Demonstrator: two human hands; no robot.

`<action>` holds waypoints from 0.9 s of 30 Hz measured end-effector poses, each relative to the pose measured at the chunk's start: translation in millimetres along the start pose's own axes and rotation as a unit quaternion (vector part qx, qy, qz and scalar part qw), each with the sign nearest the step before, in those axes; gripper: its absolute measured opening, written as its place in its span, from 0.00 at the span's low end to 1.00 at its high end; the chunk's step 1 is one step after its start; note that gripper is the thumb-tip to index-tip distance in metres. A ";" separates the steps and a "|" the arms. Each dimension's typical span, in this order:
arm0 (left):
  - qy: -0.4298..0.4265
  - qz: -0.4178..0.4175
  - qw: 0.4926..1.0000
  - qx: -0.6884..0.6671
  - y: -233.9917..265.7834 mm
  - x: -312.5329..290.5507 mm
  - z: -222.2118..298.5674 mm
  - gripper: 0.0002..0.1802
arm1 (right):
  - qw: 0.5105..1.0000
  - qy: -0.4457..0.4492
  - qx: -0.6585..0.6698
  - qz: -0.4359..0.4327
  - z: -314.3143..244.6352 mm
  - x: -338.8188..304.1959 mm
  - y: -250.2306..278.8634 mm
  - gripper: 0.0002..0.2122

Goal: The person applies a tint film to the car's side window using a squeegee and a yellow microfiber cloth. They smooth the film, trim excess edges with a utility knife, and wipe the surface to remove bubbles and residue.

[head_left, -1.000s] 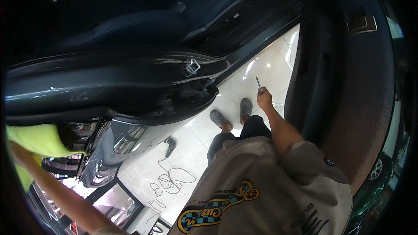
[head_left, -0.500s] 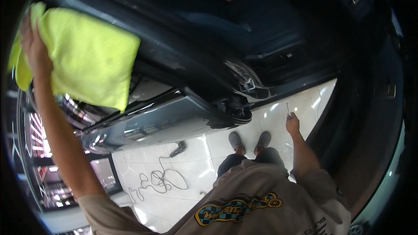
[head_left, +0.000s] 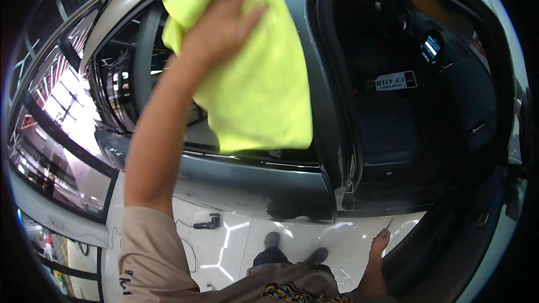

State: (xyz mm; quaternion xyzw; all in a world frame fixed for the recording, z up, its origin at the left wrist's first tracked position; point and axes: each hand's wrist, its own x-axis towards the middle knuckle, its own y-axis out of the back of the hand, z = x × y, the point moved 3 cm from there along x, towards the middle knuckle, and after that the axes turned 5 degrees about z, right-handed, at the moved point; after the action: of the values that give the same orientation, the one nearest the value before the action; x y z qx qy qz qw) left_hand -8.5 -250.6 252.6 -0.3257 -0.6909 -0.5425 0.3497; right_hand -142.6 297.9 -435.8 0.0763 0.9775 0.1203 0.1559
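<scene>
My left hand (head_left: 222, 25), blurred by motion, has a bright yellow-green microfiber cloth (head_left: 264, 95) under its palm and fingers. The cloth drapes down over the rear side window and pillar of a dark grey car (head_left: 236, 177); how firmly it touches the glass is hard to see. Low on the right, my right hand (head_left: 380, 241) is closed round a thin, pale, pointed tool (head_left: 389, 224), its tip upward. Its exact kind is too small to make out. That hand is beside the open front doorway, near the sill.
Inside the car, a printed plate (head_left: 396, 81) lies by the dark seat (head_left: 387, 129), with a lit screen (head_left: 430, 49) beyond. The open door (head_left: 477, 219) stands at right. A corded black power tool (head_left: 208, 222) rests on the white tiled floor (head_left: 236, 247) near my feet.
My left hand and the cloth have shifted right relative to my view, which has turned toward the car's side. The thin tool remains in my right hand, now lower in view.
</scene>
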 end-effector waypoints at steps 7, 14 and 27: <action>-0.198 -0.097 0.961 0.164 -71.0 -91.0 108.1 0.30 | 0.964 0.078 0.239 0.082 -148.9 -54.5 6.0 0.11; -0.071 -0.296 0.888 -0.345 -98.0 -354.3 148.8 0.32 | 0.925 0.274 0.262 0.015 -363.9 -215.7 -67.3 0.19; 0.253 -0.340 0.772 -0.474 74.5 -284.7 27.7 0.23 | 0.877 0.422 0.213 -0.085 -423.0 -307.7 -122.2 0.17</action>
State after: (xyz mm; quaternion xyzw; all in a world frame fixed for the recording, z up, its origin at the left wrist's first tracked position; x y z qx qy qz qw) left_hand 204.4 -228.8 48.7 -0.0452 -0.2984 -0.9475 0.1057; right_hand -3.8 33.8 10.8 -0.0338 0.9552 -0.0838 -0.2819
